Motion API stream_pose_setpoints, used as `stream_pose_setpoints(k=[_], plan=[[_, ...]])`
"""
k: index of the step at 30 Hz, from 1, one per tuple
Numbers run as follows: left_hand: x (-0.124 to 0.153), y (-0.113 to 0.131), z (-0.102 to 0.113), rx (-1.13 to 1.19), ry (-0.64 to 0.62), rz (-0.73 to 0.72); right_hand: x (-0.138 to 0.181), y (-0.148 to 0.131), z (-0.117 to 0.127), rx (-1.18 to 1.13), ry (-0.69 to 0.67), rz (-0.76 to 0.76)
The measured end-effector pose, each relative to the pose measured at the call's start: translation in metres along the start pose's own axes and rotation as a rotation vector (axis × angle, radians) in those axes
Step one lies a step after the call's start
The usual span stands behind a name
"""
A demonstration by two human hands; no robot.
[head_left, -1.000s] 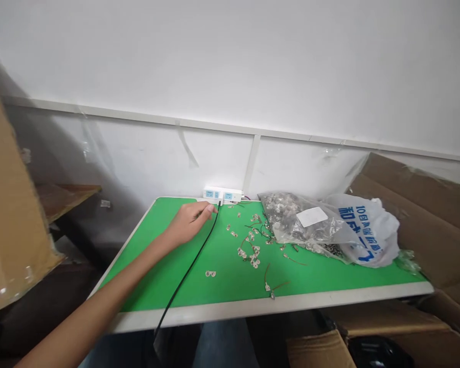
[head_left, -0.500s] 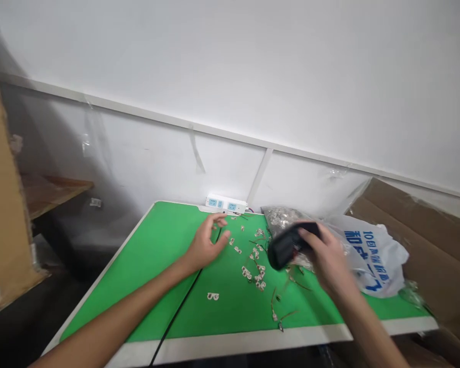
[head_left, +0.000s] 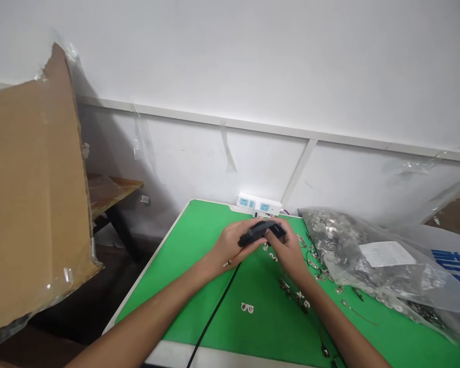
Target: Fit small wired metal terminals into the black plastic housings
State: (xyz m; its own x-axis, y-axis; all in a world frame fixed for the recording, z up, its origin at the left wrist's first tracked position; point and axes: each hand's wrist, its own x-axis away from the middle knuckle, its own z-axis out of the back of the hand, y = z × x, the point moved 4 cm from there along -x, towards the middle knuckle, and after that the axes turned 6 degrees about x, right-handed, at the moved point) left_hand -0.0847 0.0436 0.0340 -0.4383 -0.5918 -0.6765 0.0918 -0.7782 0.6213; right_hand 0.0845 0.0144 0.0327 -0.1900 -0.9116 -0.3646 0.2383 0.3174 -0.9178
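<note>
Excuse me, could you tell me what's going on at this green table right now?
A person is holding a small black handheld device in both hands, the left hand and the right hand, above a green-topped table. Small metal pieces lie scattered on the green surface, and a black cable runs across it. A power strip sits at the far edge, and a clear plastic bag of metal parts lies to the right.

Easiest way through is over the left half of the green-topped white table [head_left: 199,225], back toward the wall. On that table's right side, a bulging clear plastic bag of metal parts [head_left: 352,250] is in the way. Small metal terminals [head_left: 287,286] are scattered mid-table, a thin black cable [head_left: 218,317] runs to the front edge, and a white power strip [head_left: 258,204] sits at the back edge.
</note>
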Motion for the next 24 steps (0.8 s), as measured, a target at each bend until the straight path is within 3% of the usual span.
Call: stream_pose_setpoints(k=[5,11,15,20,24], plan=[[0.003,0.007,-0.002,-0.267,-0.135,-0.350,-0.004,-0.008,0.009,0.191,-0.060,0.171],[0.002,0.010,-0.009,-0.259,-0.197,-0.447,-0.005,0.004,0.005,0.122,-0.135,0.201],[0.002,0.003,-0.006,-0.055,-0.227,-0.367,-0.008,0.020,0.008,0.121,-0.106,0.189],[-0.001,-0.002,-0.005,0.361,-0.228,-0.079,-0.008,0.025,0.012,0.178,-0.080,0.127],[-0.004,0.005,-0.006,0.294,-0.229,-0.037,-0.004,0.021,0.010,0.174,-0.102,0.109]])
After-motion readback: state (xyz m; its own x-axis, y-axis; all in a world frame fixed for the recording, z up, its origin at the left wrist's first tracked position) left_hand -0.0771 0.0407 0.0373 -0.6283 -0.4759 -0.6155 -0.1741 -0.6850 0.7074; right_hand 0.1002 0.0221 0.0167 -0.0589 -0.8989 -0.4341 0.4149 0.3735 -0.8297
